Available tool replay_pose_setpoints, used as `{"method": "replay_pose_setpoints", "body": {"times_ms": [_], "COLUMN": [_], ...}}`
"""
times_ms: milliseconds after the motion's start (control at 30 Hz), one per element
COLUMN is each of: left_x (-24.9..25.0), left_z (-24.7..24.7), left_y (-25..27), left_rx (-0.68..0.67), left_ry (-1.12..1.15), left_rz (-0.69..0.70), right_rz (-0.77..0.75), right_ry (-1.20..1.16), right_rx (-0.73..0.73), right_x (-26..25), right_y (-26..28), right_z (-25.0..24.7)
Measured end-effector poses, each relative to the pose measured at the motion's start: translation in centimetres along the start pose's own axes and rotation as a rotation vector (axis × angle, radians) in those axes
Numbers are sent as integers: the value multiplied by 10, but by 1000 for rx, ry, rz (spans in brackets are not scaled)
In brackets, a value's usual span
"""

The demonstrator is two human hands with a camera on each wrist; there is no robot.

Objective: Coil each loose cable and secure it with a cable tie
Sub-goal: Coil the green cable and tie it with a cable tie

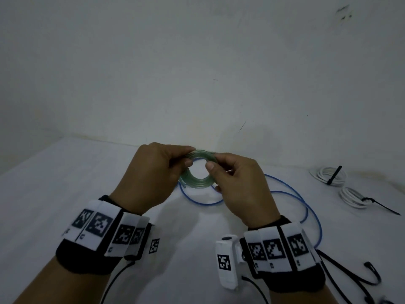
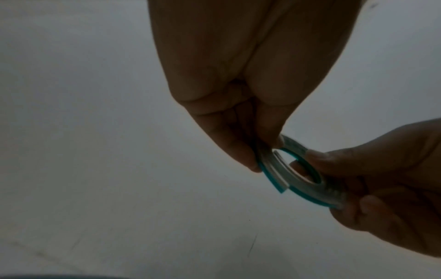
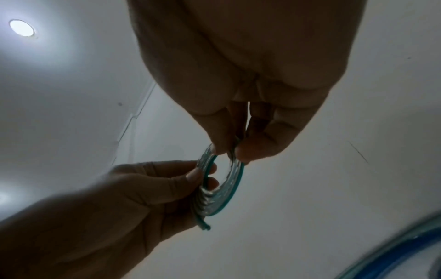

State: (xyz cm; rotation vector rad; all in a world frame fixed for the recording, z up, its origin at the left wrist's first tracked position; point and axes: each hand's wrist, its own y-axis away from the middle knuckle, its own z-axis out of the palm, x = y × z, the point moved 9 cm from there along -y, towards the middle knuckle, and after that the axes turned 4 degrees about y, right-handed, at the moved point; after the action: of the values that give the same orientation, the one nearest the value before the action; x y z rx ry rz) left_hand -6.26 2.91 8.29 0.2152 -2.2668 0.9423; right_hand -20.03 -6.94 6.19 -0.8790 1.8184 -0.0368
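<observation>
While between left hand (image 1: 151, 172) and right hand (image 1: 238, 185), tubing (image 1: 197, 180)
</observation>
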Motion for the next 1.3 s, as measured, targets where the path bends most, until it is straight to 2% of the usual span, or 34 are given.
{"method": "replay_pose_setpoints", "body": {"times_ms": [100, 200, 333, 533, 700, 933, 1100, 1300], "left_x": [-13, -16, -22, -26, -13, 1, 16, 39], "left_z": [-5, 8, 21, 30, 20, 1, 6, 41], "left_y": [0, 2, 4, 7, 6, 5, 10, 30], "left_rx": [96, 47, 30, 3, 18, 64, 63, -24], "left_ry": [273, 477, 540, 628, 548, 465, 424, 368], "left_rz": [-140, -252, -283, -389, -283, -218, -178, -207], "right_rz": [55, 146, 209, 212, 174, 105, 198, 396], "right_ry": [-127, -314, -426, -454, -419, -258, -270, 6], "right_rx": [63, 87, 56, 66, 103, 48, -1, 13], "right_x": [4, 12, 17, 18, 15, -6, -6, 29], "right_y": [-1, -1, 0, -1, 0, 9, 36, 62], "right_z": [-7, -8, 0, 2, -1, -9, -29, -100]}}
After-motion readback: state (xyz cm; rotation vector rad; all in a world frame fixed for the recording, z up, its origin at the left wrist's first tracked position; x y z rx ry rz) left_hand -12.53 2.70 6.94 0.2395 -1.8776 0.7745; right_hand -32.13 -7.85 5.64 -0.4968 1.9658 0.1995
